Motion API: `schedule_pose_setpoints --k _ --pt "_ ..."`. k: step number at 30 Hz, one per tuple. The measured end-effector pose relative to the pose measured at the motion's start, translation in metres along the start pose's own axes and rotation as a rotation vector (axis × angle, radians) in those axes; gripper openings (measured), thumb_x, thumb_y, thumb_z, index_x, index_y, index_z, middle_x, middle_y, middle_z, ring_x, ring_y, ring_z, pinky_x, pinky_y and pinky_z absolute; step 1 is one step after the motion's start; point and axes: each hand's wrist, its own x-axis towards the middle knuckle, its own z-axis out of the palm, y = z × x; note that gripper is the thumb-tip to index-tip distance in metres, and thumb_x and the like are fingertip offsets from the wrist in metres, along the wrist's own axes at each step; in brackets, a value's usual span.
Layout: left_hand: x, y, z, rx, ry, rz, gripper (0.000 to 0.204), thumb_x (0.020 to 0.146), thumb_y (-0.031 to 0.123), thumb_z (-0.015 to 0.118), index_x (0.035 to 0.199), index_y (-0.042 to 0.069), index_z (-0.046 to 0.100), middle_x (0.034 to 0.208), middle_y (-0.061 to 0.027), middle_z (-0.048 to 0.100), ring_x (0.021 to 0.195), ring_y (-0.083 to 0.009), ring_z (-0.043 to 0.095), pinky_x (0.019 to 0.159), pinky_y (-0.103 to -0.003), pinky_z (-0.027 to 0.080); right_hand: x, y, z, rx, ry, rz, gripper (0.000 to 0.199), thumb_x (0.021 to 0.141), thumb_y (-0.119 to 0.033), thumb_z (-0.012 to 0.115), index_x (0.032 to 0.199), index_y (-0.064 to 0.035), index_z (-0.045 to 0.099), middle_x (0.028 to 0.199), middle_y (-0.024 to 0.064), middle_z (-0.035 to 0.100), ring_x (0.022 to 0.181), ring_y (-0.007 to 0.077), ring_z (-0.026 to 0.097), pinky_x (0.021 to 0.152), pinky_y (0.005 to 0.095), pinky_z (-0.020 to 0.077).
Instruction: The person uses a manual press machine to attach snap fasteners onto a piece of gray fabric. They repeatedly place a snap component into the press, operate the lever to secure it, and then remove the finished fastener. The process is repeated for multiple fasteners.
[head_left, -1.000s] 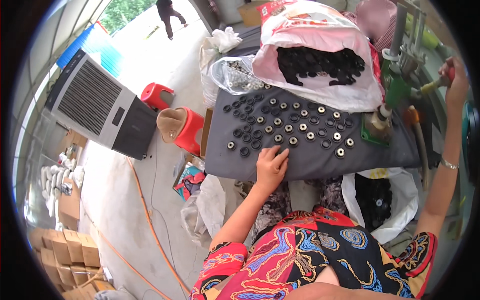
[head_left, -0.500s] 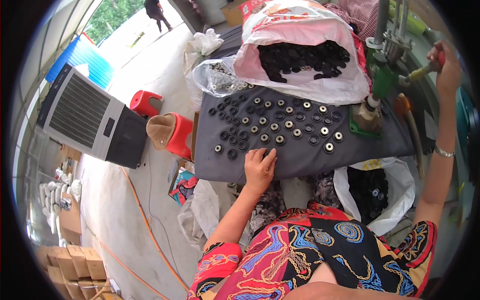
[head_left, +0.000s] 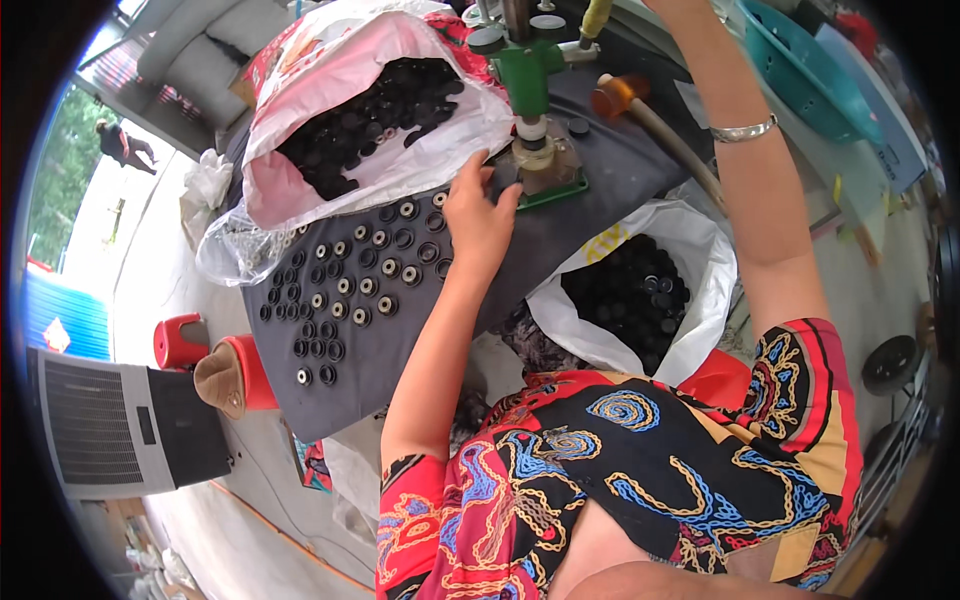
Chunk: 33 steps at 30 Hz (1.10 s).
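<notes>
My left hand is at the green hand press, just left of its base. Thumb and forefinger curve around a dark round part, partly hidden by the fingers. Close to the press head is a lever with a yellow grip. My right hand is cut off by the top edge near that lever, its fingers out of sight. Black rings, several with metal bearings in them, lie in rows on the grey cloth-covered table, left of my left forearm.
An open white sack of black caps lies behind the rings, beside a clear bag of metal parts. A mallet rests right of the press. Another white bag of black caps is below the table edge. A teal basin stands right.
My left hand has moved from the table's front edge to the press. My view has turned right, and my right hand has slipped mostly out of the top.
</notes>
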Motion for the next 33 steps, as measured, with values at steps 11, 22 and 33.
schedule_pose_setpoints --k 11,22,33 --pt "0.038 -0.012 0.069 -0.033 0.033 0.010 0.073 0.069 0.007 0.081 0.134 -0.003 0.048 0.101 -0.0191 0.070 0.091 -0.0306 0.067 0.081 -0.039 0.052 -0.007 -0.004 -0.001 0.023 0.020 -0.034 0.024 0.093 -0.020 0.053 0.077 -0.0032 0.059 0.058 0.0061 0.055 0.044 0.0160 0.053 0.040 0.0287 0.0444" --pt "0.034 -0.020 0.059 -0.152 0.059 -0.031 0.072 0.071 0.008 0.079 0.135 -0.003 0.047 0.109 -0.0213 0.069 0.098 -0.0327 0.068 0.085 -0.039 0.052 -0.145 -0.008 -0.043 -0.103 -0.200 -0.363 0.027 0.100 -0.013 0.044 0.083 0.0030 0.057 0.076 0.0134 0.059 0.070 0.0230 0.059 0.079 0.0388 0.0526" --pt "-0.072 -0.012 -0.115 0.186 0.195 0.082 0.024 0.077 0.000 0.069 0.101 0.004 0.073 0.103 -0.0131 0.071 0.084 -0.0263 0.070 0.074 -0.033 0.055 -0.196 0.007 -0.066 -0.284 -0.269 -0.405 0.012 0.092 0.004 0.044 0.084 0.0038 0.052 0.078 0.0128 0.057 0.075 0.0234 0.059 0.089 0.0471 0.0522"
